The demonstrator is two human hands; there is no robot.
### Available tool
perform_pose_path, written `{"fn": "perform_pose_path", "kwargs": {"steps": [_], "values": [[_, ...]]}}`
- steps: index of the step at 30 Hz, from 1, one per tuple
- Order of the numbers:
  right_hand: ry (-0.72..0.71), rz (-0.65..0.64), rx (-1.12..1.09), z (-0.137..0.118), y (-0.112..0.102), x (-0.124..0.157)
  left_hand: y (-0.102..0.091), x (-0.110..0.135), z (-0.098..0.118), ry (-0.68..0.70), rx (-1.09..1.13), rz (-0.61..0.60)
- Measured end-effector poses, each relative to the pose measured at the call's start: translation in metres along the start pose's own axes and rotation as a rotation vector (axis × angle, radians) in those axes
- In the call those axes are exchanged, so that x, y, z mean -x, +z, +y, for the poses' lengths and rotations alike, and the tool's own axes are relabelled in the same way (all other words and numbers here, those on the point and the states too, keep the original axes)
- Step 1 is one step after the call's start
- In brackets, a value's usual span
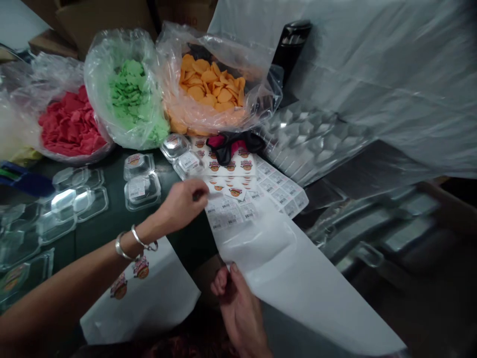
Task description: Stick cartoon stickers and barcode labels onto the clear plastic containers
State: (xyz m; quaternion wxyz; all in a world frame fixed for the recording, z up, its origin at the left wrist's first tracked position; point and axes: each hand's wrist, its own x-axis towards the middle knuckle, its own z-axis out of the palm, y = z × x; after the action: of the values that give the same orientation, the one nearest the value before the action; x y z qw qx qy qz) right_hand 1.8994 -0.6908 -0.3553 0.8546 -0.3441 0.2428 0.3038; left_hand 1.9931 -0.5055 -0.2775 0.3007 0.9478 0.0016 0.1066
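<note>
My left hand (186, 201), with two silver bracelets on its wrist, has its fingers curled at the left edge of the printed labels. What lies between its fingertips is hidden. Lower down, my right hand (240, 308) is closed at the near edge of a large sheet of barcode labels (276, 253), its thumb along the white part of the sheet. Round logo stickers (231, 166) lie beyond my left hand. To its left stand small clear plastic containers (142, 191) with labels on their lids. Another white sheet (160, 288) with two logo stickers lies under my left forearm.
Plastic bags of red pieces (72, 124), green pieces (130, 94) and orange discs (212, 84) line the back. Clear lids (67, 204) cover the left side. Black-and-pink glasses (234, 145) lie on the stickers. Stacked clear trays (313, 134) and a plastic-covered surface (391, 74) are at right.
</note>
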Motion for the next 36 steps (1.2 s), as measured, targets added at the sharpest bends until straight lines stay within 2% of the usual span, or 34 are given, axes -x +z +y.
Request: {"fn": "perform_pose_path", "kwargs": {"steps": [1, 3, 5, 6, 7, 9, 11, 13, 15, 17, 19, 21, 24, 27, 28, 29, 31, 33, 34, 36], "values": [[0.064, -0.04, 0.025, -0.002, -0.001, 0.003, -0.012, -0.003, 0.0, 0.012, -0.049, 0.118], [0.257, -0.238, 0.199, -0.008, -0.005, 0.01, -0.037, 0.002, 0.002, 0.114, -0.197, 0.285], [0.429, -0.505, 0.479, -0.017, -0.007, 0.014, -0.055, 0.02, 0.006, 0.272, -0.347, 0.28], [0.443, -0.588, 0.609, -0.023, -0.005, 0.014, -0.059, 0.033, 0.007, 0.333, -0.395, 0.237], [0.39, -0.612, 0.726, -0.03, 0.0, 0.013, -0.061, 0.047, 0.007, 0.361, -0.416, 0.198], [0.13, -0.551, 0.941, -0.04, 0.016, 0.007, -0.057, 0.076, 0.005, 0.296, -0.361, 0.18], [-0.218, -0.581, 1.195, -0.041, 0.036, 0.0, -0.048, 0.103, -0.001, 0.082, -0.16, 0.192], [-0.533, -0.767, 1.477, -0.029, 0.053, -0.005, -0.04, 0.126, -0.009, -0.223, 0.169, 0.17], [-0.767, -0.927, 1.712, -0.01, 0.064, -0.009, -0.037, 0.146, -0.015, -0.496, 0.491, 0.168], [-0.916, -0.942, 1.895, 0.009, 0.071, -0.016, -0.042, 0.159, -0.021, -0.642, 0.669, 0.274], [-1.007, -0.86, 2.025, 0.02, 0.077, -0.028, -0.054, 0.168, -0.025, -0.659, 0.679, 0.447], [-1.075, -0.728, 2.12, 0.021, 0.085, -0.042, -0.068, 0.174, -0.028, -0.623, 0.619, 0.566], [-1.143, -0.593, 2.178, 0.011, 0.1, -0.057, -0.08, 0.183, -0.032, -0.591, 0.518, 0.588], [-1.181, -0.625, 1.991, 0.002, 0.112, -0.045, -0.079, 0.197, -0.036, -0.497, 0.329, 0.534], [-1.137, -0.662, 1.861, 0.002, 0.114, -0.035, -0.078, 0.203, -0.037, -0.414, 0.234, 0.522], [-1.015, -0.721, 1.727, 0.004, 0.116, -0.025, -0.076, 0.21, -0.037, -0.315, 0.127, 0.516], [-0.552, -0.871, 1.497, 0.016, 0.118, -0.005, -0.074, 0.223, -0.038, -0.137, -0.084, 0.528], [-0.046, -0.968, 1.32, 0.034, 0.118, 0.008, -0.074, 0.235, -0.038, -0.05, -0.246, 0.535], [0.127, -0.974, 1.251, 0.043, 0.119, 0.012, -0.075, 0.242, -0.037, -0.037, -0.301, 0.525], [0.279, -0.917, 1.165, 0.06, 0.12, 0.014, -0.078, 0.254, -0.035, -0.024, -0.352, 0.485]]}}
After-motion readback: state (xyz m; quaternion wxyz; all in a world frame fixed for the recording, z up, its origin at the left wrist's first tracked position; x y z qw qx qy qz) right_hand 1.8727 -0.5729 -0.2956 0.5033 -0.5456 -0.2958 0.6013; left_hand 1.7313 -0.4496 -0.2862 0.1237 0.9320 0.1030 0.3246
